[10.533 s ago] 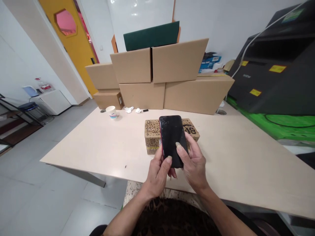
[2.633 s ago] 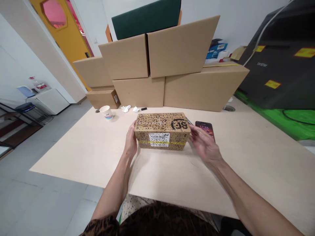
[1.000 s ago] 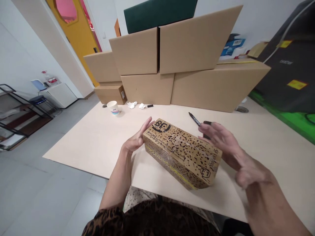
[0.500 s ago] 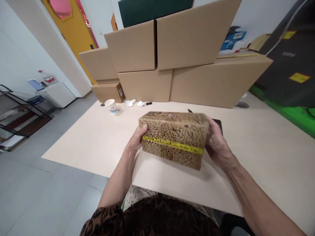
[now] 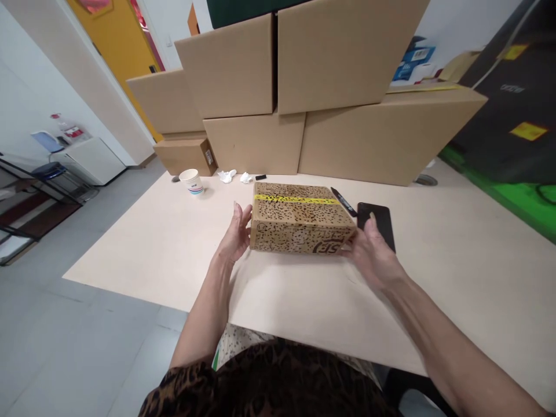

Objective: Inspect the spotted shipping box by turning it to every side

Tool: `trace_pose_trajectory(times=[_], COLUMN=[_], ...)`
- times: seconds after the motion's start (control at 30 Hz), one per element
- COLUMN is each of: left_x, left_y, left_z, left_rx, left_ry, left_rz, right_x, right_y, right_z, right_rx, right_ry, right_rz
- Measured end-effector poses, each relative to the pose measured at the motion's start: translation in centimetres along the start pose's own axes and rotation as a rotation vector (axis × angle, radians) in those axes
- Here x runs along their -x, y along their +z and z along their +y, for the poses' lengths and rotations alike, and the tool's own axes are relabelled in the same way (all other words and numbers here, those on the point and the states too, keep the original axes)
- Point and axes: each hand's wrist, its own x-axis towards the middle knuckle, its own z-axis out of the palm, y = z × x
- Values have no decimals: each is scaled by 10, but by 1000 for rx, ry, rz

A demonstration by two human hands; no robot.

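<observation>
A brown cardboard box covered in black specks, with a yellow tape strip across its top and dark print on its front side, is low over the table or on it; which one is hard to tell. My left hand holds its left end, thumb raised. At the lower right corner of the box my right hand grips with its fingers, partly hidden, and its thumb points up. A black marker lies just beyond the right end, and a black phone lies behind my right thumb.
Large cardboard boxes are stacked along the back of the table. A paper cup, crumpled white tissues and a small black piece lie before them. At the right stands a dark machine.
The box has tipped and come lower, so its taped face now points up and a printed side faces me. Both thumbs have come off its face. More of the marker and phone shows.
</observation>
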Motion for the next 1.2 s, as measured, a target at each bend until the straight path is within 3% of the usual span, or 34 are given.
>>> trace_pose_trajectory(times=[0.27, 0.73, 0.97, 1.2], left_x=[-3, -5, 1, 6], left_y=[9, 13, 18, 13], left_z=[-1, 0, 2, 3], left_rx=[-78, -78, -59, -269], left_ry=[28, 79, 249, 290], left_rz=[25, 190, 42, -22], right_x=[3, 6, 7, 4], right_y=[-1, 2, 4, 6], right_z=[-8, -8, -11, -8], right_rx=[19, 24, -22, -85], right_ry=[-42, -127, -207, -196], right_rz=[-120, -148, -120, -29])
